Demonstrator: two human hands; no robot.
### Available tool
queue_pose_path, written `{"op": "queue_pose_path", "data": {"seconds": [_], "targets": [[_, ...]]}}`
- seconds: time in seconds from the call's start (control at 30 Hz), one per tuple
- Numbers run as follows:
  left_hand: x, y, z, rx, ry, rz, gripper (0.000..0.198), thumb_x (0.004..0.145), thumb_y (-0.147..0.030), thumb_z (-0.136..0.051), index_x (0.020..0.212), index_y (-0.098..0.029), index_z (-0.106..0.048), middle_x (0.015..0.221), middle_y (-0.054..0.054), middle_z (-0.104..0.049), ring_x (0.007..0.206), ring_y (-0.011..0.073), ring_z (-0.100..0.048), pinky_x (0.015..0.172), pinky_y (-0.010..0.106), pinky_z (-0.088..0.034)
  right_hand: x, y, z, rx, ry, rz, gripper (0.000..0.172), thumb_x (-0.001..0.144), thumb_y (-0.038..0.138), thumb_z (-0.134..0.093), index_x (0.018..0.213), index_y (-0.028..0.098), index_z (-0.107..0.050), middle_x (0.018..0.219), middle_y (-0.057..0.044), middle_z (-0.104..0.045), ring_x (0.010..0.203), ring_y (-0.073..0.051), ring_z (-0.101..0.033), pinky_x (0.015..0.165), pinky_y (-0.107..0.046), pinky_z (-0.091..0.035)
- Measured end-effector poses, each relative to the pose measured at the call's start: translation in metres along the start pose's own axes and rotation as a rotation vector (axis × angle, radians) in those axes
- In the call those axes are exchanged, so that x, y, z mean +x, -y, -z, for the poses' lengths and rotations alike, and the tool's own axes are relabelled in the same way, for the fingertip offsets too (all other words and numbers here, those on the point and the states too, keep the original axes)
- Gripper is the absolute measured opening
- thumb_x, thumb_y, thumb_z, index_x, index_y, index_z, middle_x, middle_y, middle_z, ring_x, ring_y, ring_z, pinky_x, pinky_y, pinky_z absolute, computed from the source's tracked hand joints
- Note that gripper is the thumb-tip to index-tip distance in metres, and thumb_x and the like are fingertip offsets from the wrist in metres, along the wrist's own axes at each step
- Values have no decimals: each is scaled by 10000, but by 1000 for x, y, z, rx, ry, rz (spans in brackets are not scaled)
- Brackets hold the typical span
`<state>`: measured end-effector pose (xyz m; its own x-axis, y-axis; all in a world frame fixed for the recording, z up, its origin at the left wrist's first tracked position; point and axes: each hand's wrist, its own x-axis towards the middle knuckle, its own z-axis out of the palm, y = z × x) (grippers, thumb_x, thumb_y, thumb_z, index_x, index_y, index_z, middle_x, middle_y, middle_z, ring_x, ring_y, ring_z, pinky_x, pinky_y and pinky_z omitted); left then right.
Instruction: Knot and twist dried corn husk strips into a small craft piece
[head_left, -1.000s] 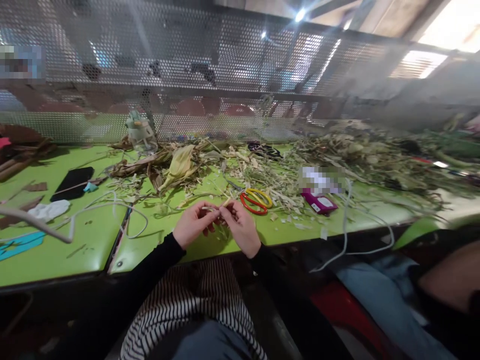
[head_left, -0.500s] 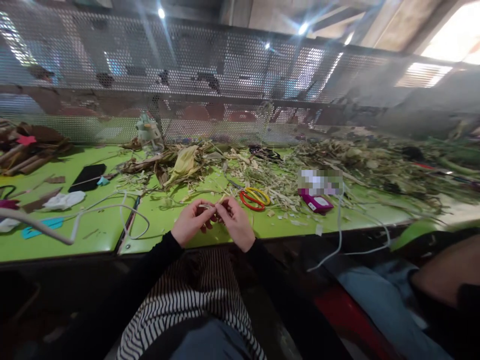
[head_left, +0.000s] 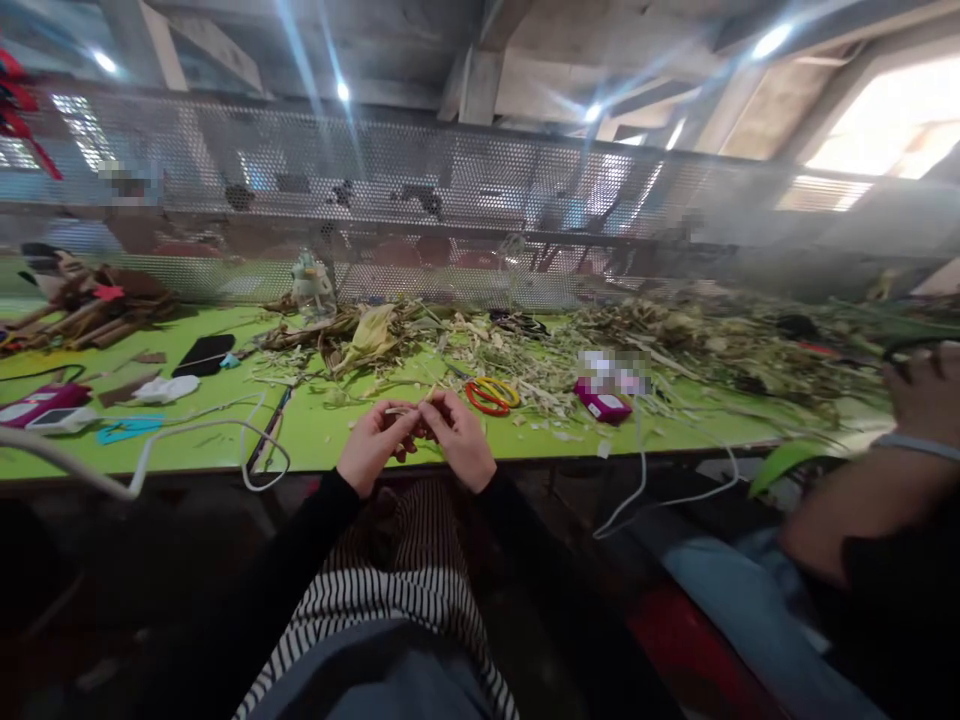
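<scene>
My left hand (head_left: pixel 369 447) and my right hand (head_left: pixel 459 438) meet at the near edge of the green table (head_left: pixel 322 430). Both are closed in a pinch on a thin pale strip of dried husk (head_left: pixel 405 409) held between the fingertips. Scissors with red and yellow handles (head_left: pixel 489 393) lie just beyond my right hand. A heap of dried husks and stalks (head_left: pixel 525 345) spreads across the table behind them.
A white cable (head_left: pixel 187 432) loops at the left, near a black phone (head_left: pixel 202 354) and white cloth (head_left: pixel 169 388). A magenta box (head_left: pixel 600 402) sits right of the scissors. Another person's arm (head_left: pixel 870 490) is at the right. A perforated metal screen (head_left: pixel 450 200) backs the table.
The view has tilted up, so hands and table sit lower and smaller in frame. My hands stay pinched together on the strip. Another person's hand has come into view at the right.
</scene>
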<state>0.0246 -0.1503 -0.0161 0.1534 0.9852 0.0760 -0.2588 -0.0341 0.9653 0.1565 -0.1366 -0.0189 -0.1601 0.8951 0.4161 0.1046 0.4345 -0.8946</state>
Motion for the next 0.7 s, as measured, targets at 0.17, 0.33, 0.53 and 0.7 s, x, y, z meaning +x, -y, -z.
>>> {"op": "queue_pose_path", "data": {"seconds": [0.17, 0.33, 0.53, 0.7], "targets": [[-17, -1, -1, -56, -59, -48, 408, 658, -452, -696, 875, -156, -518, 642, -31, -595, 471, 48, -521, 401, 145, -340, -2, 7, -6, -9, 46, 50, 217, 823, 420, -535, 818, 203, -524, 679, 28, -515, 586, -105, -494, 526, -219, -406], [-30, -3, 5, -78, -74, -61, 403, 655, -427, -704, 905, -156, -542, 675, -24, -612, 490, 44, -531, 415, 137, -350, -5, 16, -12, 12, 90, 53, 230, 804, 433, -554, 799, 205, -531, 648, 39, -506, 552, -95, -482, 497, -211, -388], [-40, -13, -2, -104, 0, -81, 437, 650, -416, -702, 947, -142, -537, 696, -1, -633, 517, 67, -569, 444, 155, -401, -18, 30, -9, 61, 32, 59, 224, 827, 426, -532, 851, 204, -508, 652, 50, -484, 515, -80, -478, 459, -200, -356], [-50, -19, -12, -110, 25, -111, 413, 657, -450, -691, 858, -145, -499, 661, -11, -616, 492, 68, -560, 461, 175, -428, -32, 38, -4, 6, -19, 141, 225, 848, 438, -511, 865, 214, -505, 663, 45, -464, 498, -82, -430, 460, -212, -361]]}}
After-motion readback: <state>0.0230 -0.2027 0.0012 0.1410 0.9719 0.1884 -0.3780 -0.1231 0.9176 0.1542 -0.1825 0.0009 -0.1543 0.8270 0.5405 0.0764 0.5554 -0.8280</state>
